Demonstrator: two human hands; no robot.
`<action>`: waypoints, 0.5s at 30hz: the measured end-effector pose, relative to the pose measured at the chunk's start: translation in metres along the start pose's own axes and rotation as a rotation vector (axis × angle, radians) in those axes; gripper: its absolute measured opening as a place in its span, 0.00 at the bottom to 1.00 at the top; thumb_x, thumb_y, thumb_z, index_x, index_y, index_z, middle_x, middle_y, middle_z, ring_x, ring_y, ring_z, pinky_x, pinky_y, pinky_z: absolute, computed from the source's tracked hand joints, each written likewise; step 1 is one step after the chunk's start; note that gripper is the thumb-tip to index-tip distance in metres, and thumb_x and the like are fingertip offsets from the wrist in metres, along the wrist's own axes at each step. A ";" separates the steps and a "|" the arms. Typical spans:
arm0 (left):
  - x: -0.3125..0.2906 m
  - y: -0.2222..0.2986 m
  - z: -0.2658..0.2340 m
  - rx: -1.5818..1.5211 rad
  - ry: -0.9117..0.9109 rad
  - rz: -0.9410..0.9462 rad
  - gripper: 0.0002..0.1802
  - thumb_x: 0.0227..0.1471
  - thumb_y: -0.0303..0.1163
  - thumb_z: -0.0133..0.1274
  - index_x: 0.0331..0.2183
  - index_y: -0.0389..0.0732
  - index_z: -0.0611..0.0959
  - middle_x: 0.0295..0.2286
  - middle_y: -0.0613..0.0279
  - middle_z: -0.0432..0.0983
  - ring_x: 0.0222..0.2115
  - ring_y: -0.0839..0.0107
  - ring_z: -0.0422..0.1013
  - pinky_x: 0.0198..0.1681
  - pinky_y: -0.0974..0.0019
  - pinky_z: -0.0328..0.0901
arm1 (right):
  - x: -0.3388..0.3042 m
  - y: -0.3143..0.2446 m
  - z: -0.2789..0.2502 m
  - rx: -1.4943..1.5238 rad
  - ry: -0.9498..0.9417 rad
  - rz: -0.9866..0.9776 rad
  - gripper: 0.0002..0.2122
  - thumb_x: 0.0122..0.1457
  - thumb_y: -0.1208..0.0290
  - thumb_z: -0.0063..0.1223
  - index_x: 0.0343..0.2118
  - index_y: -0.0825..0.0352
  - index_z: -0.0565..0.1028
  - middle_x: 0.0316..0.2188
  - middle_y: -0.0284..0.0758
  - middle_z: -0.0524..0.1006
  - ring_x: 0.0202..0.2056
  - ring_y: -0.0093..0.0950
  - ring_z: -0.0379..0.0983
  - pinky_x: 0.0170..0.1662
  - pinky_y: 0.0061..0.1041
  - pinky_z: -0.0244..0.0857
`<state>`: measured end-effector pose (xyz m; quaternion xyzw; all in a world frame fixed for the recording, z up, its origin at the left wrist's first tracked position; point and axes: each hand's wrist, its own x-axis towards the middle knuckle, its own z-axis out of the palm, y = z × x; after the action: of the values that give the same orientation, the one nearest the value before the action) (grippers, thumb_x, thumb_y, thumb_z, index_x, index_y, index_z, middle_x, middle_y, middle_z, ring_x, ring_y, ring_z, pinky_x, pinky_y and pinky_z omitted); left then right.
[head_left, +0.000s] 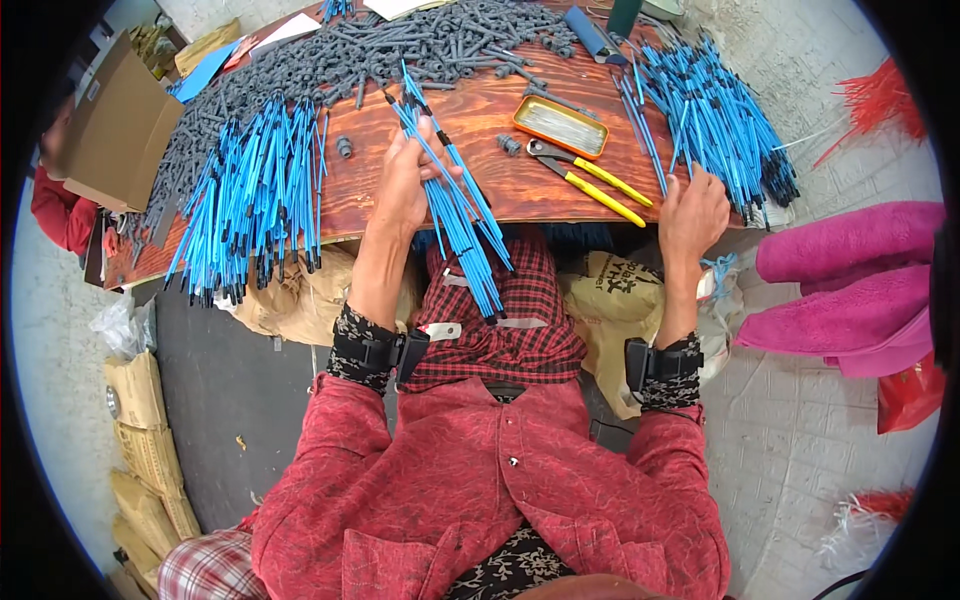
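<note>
My left hand is closed around a loose bundle of thin blue sticks with black ends and black bands. The bundle slants over the table's front edge, its lower ends above my lap. At the right, my right hand has its fingers bent together at the near edge of a large heap of similar blue sticks. A stick end meets the fingertips there; the exact grip is partly hidden. Between my hands lie pliers with yellow handles and an orange-rimmed tin of thin pale pins.
Another heap of blue sticks overhangs the table's left front edge. Grey plastic plugs cover the back. A cardboard box stands at the left, near a person in a red sleeve. Pink cloth hangs at the right.
</note>
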<state>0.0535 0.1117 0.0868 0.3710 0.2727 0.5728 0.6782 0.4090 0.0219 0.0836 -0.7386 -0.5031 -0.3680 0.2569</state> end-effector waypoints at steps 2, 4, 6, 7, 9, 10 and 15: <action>-0.001 0.001 -0.001 -0.067 -0.041 0.011 0.09 0.64 0.38 0.49 0.41 0.45 0.73 0.19 0.78 0.57 0.16 0.85 0.56 0.29 0.69 0.73 | 0.007 -0.033 -0.024 0.171 0.172 -0.105 0.07 0.58 0.68 0.56 0.37 0.63 0.78 0.32 0.39 0.76 0.40 0.38 0.74 0.43 0.34 0.66; -0.004 0.002 0.005 -0.147 0.036 -0.010 0.12 0.67 0.38 0.42 0.47 0.44 0.71 0.20 0.76 0.57 0.17 0.84 0.57 0.29 0.68 0.71 | -0.002 -0.068 -0.044 0.601 -0.102 -0.186 0.06 0.56 0.68 0.57 0.34 0.64 0.78 0.31 0.38 0.76 0.37 0.39 0.75 0.40 0.35 0.68; -0.004 0.001 0.005 -0.162 0.030 -0.010 0.12 0.67 0.37 0.42 0.48 0.43 0.71 0.21 0.74 0.58 0.17 0.84 0.57 0.29 0.69 0.69 | -0.029 -0.111 -0.048 1.067 -0.306 -0.253 0.07 0.56 0.67 0.58 0.31 0.64 0.78 0.30 0.38 0.75 0.35 0.39 0.76 0.37 0.36 0.70; -0.004 0.001 0.005 -0.184 0.028 -0.006 0.12 0.67 0.36 0.42 0.49 0.42 0.70 0.22 0.73 0.59 0.18 0.84 0.57 0.28 0.70 0.67 | -0.040 -0.129 -0.057 1.092 -0.409 -0.262 0.08 0.57 0.67 0.59 0.35 0.65 0.78 0.31 0.38 0.76 0.34 0.37 0.76 0.36 0.35 0.69; -0.002 0.001 0.006 -0.137 0.014 -0.001 0.13 0.67 0.36 0.43 0.49 0.42 0.70 0.23 0.72 0.60 0.18 0.84 0.57 0.28 0.70 0.66 | -0.053 -0.152 -0.065 1.113 -0.495 -0.269 0.11 0.58 0.65 0.59 0.38 0.66 0.77 0.34 0.38 0.76 0.32 0.36 0.77 0.33 0.33 0.69; -0.001 0.002 0.007 -0.095 0.000 0.005 0.14 0.67 0.36 0.43 0.50 0.42 0.70 0.23 0.72 0.61 0.18 0.84 0.57 0.28 0.70 0.65 | -0.058 -0.159 -0.064 1.111 -0.479 -0.272 0.12 0.58 0.63 0.60 0.39 0.66 0.77 0.34 0.38 0.76 0.32 0.36 0.77 0.33 0.34 0.69; -0.001 0.003 -0.005 -0.213 -0.038 0.031 0.12 0.66 0.32 0.45 0.50 0.43 0.71 0.24 0.70 0.63 0.19 0.83 0.58 0.29 0.71 0.64 | -0.073 -0.172 -0.051 1.086 -0.577 -0.115 0.16 0.59 0.60 0.60 0.43 0.67 0.74 0.35 0.39 0.77 0.29 0.36 0.77 0.32 0.36 0.70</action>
<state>0.0477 0.1123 0.0863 0.3116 0.1917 0.6017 0.7100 0.2182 0.0055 0.0567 -0.5438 -0.7068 0.1419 0.4297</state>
